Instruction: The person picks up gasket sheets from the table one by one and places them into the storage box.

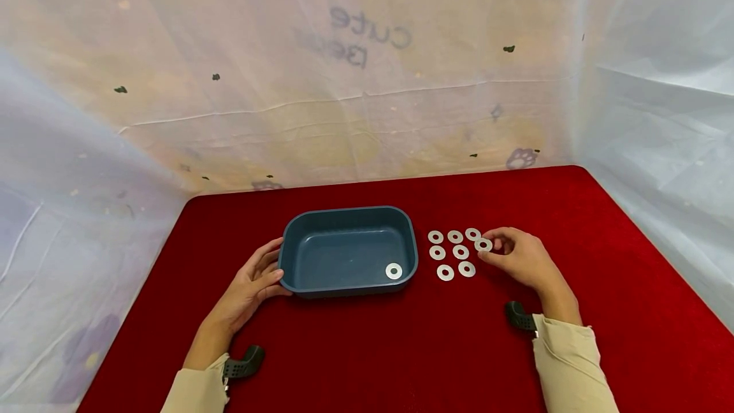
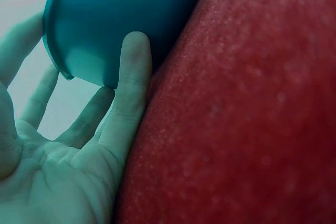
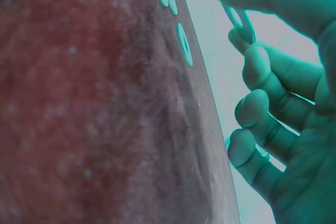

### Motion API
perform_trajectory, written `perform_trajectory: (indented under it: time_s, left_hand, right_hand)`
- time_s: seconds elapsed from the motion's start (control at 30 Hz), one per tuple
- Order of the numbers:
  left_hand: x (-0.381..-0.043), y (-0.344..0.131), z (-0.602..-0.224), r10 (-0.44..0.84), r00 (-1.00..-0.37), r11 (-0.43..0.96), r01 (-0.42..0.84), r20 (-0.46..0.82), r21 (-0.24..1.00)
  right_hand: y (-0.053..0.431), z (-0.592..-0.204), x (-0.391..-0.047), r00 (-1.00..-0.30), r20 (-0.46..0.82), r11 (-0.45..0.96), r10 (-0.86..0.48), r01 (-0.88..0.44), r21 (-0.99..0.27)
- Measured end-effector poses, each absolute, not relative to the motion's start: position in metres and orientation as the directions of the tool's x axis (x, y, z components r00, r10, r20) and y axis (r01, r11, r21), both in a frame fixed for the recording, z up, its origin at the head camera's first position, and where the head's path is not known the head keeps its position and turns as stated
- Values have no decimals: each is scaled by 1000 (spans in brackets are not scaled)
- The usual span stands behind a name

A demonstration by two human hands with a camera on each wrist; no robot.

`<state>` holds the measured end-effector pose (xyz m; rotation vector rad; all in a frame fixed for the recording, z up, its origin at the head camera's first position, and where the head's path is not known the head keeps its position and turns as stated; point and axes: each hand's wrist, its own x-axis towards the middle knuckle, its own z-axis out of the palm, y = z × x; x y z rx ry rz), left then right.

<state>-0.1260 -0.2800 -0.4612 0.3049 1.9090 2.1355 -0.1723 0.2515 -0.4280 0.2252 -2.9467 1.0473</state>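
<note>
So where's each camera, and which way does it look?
Head: worn there, looking forward and down at a blue box and silver rings; left hand, right hand, sleeves show.
Left wrist: worn there, facing the box's outside; left hand shows.
Right wrist: worn there, facing a pinched ring; right hand shows.
Shared: head and left wrist both show the left hand.
</note>
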Motion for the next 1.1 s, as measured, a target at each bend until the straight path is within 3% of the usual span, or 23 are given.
perform_trajectory:
  time_s: [1.1]
  left_hand:
    - [-125,-280,-460,328,-944,-102,-67,-30,993]
  right_hand:
    - [238,-412,-166,-963,208,667,-169,-267,-695]
